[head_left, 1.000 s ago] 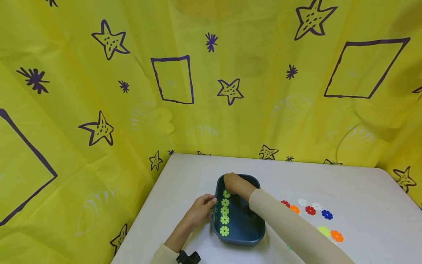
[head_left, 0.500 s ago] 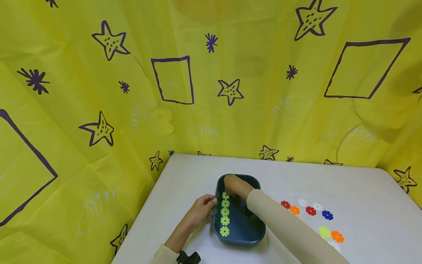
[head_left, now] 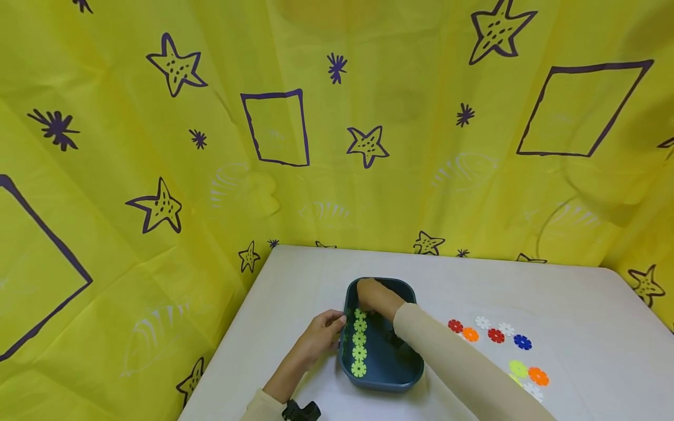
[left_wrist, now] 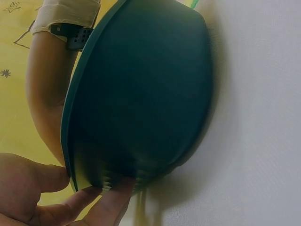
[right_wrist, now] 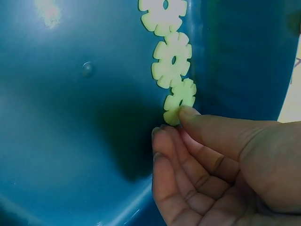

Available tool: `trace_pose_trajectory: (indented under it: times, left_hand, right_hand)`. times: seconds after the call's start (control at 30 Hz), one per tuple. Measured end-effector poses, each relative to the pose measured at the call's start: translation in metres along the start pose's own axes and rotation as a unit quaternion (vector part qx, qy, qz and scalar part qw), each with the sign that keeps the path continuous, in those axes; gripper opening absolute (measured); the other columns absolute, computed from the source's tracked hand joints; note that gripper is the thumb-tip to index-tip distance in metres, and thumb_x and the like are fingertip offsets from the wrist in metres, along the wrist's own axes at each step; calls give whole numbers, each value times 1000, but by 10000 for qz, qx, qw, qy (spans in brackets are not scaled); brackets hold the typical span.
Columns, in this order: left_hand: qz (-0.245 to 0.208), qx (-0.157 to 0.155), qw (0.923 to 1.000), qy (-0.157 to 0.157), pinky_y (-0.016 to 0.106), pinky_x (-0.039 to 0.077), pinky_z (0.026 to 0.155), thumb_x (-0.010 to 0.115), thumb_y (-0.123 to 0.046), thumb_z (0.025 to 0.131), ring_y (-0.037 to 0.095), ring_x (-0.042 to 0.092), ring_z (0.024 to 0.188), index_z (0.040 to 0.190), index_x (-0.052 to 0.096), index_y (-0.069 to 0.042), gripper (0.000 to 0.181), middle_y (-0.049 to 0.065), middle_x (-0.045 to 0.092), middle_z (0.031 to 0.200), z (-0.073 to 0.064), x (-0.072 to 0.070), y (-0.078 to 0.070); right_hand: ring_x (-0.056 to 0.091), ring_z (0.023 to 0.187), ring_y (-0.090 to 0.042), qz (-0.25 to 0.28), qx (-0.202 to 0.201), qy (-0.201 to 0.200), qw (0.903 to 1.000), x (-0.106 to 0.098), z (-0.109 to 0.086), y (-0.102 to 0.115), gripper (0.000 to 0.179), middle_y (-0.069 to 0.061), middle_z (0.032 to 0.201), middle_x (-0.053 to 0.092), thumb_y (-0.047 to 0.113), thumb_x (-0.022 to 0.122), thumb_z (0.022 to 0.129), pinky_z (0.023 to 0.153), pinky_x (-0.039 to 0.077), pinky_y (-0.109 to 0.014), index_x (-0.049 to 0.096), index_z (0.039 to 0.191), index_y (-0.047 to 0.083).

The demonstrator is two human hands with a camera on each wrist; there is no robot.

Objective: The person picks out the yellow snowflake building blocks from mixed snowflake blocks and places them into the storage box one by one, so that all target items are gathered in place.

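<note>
A dark blue-green plastic tub (head_left: 389, 368) stands on the white table. Along its left inner side lies a row of several yellow-green notched flower-shaped discs (head_left: 359, 338), placed edge to edge. My right hand (head_left: 376, 295) reaches down into the far end of the tub. In the right wrist view its thumb and curled fingers pinch the end disc (right_wrist: 181, 101) of that row. My left hand (head_left: 320, 333) holds the tub's left rim, thumb at the edge and fingers against the outer wall (left_wrist: 150, 84). The right fingertips are hidden in the head view.
Right of the tub, loose discs lie on the table: red (head_left: 496, 335), orange (head_left: 538, 376), blue (head_left: 522, 342), white (head_left: 482, 322) and yellow-green (head_left: 518, 368). My right forearm (head_left: 447, 351) passes over the tub's right rim. A yellow patterned curtain (head_left: 400, 193) surrounds the table.
My right hand and forearm have shifted slightly, uncovering more loose discs at the right. The far discs of the row have slid a little nearer to me. My left hand stays put.
</note>
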State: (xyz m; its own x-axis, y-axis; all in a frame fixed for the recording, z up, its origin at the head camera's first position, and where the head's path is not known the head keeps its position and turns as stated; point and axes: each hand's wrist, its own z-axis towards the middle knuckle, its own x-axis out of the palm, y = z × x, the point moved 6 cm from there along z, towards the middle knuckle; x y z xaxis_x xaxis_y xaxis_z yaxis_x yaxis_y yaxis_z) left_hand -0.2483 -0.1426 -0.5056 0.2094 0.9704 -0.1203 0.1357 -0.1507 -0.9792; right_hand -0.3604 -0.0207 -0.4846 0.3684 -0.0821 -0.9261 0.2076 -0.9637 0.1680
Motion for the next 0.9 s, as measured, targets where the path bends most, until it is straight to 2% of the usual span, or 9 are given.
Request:
trace_pose_trajectory:
  times: [0.17,0.27,0.33,0.4,0.5,0.63,0.77,0.9]
  left_hand:
    - [-7,12,10000,6,44,62,94,54,-21,111,29,62,121,139,55,11,42,24,61,136,0,2,0]
    - [-12,11,10000,-2,42,62,93,55,-21,111,29,63,120,139,55,10,42,24,62,136,0,3,1]
    - [-17,22,10000,-5,42,63,92,55,-21,111,28,63,119,139,56,10,41,23,62,135,0,3,1]
    - [-3,25,10000,-13,41,63,91,55,-21,111,27,63,118,138,56,10,41,23,62,135,0,3,1]
    - [2,6,10000,-31,42,63,91,55,-21,111,27,63,117,138,56,9,40,22,62,135,0,3,0]
    - [23,-17,10000,-58,43,62,93,54,-22,111,29,62,121,140,56,9,42,23,61,138,0,3,-1]
    - [68,-24,9999,-123,44,62,94,54,-22,112,31,61,123,141,55,9,43,25,59,141,-1,0,-1]
    - [91,-33,9999,-133,44,62,94,53,-22,112,31,61,124,141,55,9,43,26,59,141,-2,-1,0]
  right_hand:
    - [61,67,-20,31,-335,-244,9991,-15,-11,-6,23,-12,81,65,8,83,89,56,51,-27,69,100,-7]
    - [66,70,-21,120,-571,-442,9973,-33,-23,-13,31,-13,83,68,15,86,89,63,57,-30,69,105,-7]
    - [66,69,-20,157,-680,-514,9962,-47,-30,-21,30,-11,80,69,18,85,91,66,58,-32,70,101,-6]
    - [68,67,-20,237,-825,-525,9949,-64,-39,-31,24,-10,75,70,18,82,93,66,58,-32,73,94,-4]
    - [71,72,-21,393,-993,-510,9930,-88,-51,-50,21,-9,78,73,17,79,96,67,59,-32,76,88,-2]
    - [73,77,-24,664,-1102,-504,9904,-113,-68,-80,20,-12,85,74,16,76,98,71,61,-36,75,92,-3]
    - [70,78,-23,704,-1092,-517,9902,-122,-85,-105,21,-12,85,71,18,76,98,71,60,-36,72,91,-1]
    - [63,76,-22,768,-1014,-513,9905,-116,-101,-127,21,-8,83,66,20,77,98,67,54,-33,69,88,3]
